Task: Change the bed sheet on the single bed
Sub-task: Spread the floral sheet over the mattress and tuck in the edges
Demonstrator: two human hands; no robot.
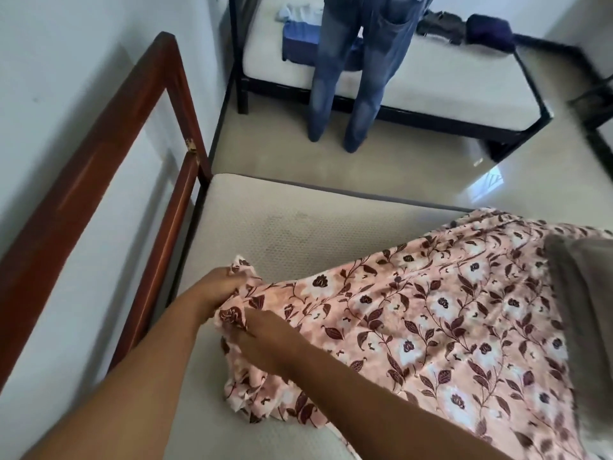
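both hands bunch one end of the pink floral cotton bed sheet near the head end of the bare cream mattress. left hand grasps the gathered edge, fingers curled into the fabric; right hand pinches folds just beside it. sheet spreads over the mattress's right side, up to its far edge. brown wooden headboard along the left edge. grey pillow at right. a person in blue jeans stands by a second black-framed bed.
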